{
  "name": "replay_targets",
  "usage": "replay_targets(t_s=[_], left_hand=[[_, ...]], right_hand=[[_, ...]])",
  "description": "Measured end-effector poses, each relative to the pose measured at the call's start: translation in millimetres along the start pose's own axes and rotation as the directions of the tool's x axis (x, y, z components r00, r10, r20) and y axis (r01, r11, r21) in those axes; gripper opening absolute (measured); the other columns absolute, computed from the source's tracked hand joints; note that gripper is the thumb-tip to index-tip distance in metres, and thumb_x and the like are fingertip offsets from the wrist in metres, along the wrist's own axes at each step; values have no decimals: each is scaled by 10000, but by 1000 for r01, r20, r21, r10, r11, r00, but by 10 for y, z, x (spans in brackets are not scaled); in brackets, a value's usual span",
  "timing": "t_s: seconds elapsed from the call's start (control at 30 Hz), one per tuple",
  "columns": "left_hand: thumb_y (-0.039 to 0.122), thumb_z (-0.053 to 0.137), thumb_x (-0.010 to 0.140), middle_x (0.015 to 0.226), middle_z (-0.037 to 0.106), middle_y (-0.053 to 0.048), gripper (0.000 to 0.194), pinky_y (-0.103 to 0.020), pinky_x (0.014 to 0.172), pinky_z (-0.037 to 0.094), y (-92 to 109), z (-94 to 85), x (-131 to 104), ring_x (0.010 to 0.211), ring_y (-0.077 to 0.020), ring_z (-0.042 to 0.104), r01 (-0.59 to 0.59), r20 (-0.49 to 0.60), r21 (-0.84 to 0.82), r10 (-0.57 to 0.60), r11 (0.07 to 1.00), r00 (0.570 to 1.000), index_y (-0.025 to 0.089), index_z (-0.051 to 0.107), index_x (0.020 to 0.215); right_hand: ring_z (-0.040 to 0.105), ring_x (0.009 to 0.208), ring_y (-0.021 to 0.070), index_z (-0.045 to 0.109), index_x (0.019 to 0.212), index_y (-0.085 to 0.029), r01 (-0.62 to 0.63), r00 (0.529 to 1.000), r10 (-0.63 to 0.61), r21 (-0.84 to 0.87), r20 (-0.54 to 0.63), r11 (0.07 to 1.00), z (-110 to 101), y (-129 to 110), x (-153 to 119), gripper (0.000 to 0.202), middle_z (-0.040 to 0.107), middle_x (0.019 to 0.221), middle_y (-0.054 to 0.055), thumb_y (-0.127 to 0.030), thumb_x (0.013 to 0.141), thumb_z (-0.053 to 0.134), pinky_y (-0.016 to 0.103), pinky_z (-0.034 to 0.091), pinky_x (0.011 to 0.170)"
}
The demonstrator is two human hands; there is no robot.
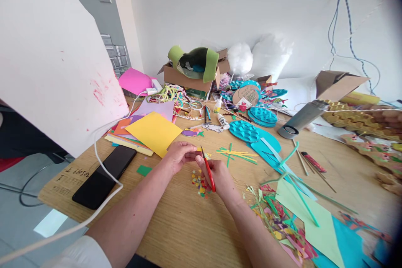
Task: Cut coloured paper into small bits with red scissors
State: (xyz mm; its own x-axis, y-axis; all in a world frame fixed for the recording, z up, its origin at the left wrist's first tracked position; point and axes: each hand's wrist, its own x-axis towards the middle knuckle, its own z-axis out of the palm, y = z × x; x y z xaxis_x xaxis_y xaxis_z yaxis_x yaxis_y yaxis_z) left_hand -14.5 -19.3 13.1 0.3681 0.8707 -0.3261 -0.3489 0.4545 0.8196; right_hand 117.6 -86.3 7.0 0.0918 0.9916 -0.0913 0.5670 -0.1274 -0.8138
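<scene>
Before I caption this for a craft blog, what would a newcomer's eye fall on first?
Probably the red-handled metal scissors in the right hand, near the centre, with the left hand alongside holding a small yellow paper piece. Next might come the large bright yellow paper sheet, left of the hands. The big white panel with reddish smudges also dominates the upper left.

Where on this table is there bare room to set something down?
The widest bare wood lies between the left forearm and right forearm, nearer the body than the round paper dots. A smaller patch separates the phone from the left forearm. It is crowded with paper scraps right of the right forearm.
</scene>
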Motion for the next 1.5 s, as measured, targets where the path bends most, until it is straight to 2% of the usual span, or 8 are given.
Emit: replay_targets(t_s=[0.33, 0.47, 0.63, 0.8, 1.0, 1.5], left_hand=[[169, 754, 499, 651, 706, -87, 163, -291, 632, 507, -4, -6, -17, 611, -190, 664, 8, 5, 6, -8, 1000, 1000, 130, 629, 596], [138, 746, 538, 712, 717, -95, 146, -296, 671, 522, -35, 29, -23, 663, -191, 672, -2, -14, -140, 0, 990, 1000, 119, 645, 642], [91, 710, 588, 729, 712, -85, 112, -251, 675, 515, -115, 123, -51, 679, -160, 665, 5, -122, -319, -46, 948, 991, 107, 661, 687], [93, 713, 601, 716, 697, -59, 90, -243, 713, 510, -234, 193, -82, 702, -154, 659, 4, -123, -405, -58, 914, 991, 120, 674, 678], [127, 705, 632, 740, 701, -75, 43, -225, 667, 497, -316, 249, -131, 686, -141, 646, 16, -112, -419, -69, 908, 991, 110, 682, 664], [107, 696, 613, 721, 697, -75, 18, -214, 665, 497, -315, 322, -178, 662, -129, 637, 11, -146, -442, -84, 897, 986, 104, 685, 628]], right_hand=[[481, 353, 124, 501, 537, -168, -54, 998, 53, 47, 19, 997, 7, 39, 14, 632, 515, 405, 28, -737, 792, 399, 208, 314, 382], [482, 380, 112, 548, 605, -145, -3, 1000, 4, 50, -16, 999, 24, 57, 21, 647, 543, 455, 33, -733, 808, 370, 199, 317, 390], [449, 378, 96, 542, 601, -147, 21, 1000, -21, 18, -5, 1000, 36, 22, 12, 656, 543, 472, 30, -720, 836, 328, 198, 298, 395], [435, 381, 96, 511, 562, -159, 45, 999, -45, -4, 5, 999, 68, 46, 25, 649, 533, 465, 28, -707, 851, 322, 203, 282, 400], [436, 384, 99, 518, 573, -162, 72, 997, -72, 21, -27, 997, 99, 98, 40, 628, 532, 473, 25, -687, 863, 333, 204, 279, 395], [418, 375, 88, 518, 547, -154, 59, 998, -59, 51, -13, 997, 91, 108, 39, 617, 514, 462, 22, -662, 863, 368, 192, 271, 370]])
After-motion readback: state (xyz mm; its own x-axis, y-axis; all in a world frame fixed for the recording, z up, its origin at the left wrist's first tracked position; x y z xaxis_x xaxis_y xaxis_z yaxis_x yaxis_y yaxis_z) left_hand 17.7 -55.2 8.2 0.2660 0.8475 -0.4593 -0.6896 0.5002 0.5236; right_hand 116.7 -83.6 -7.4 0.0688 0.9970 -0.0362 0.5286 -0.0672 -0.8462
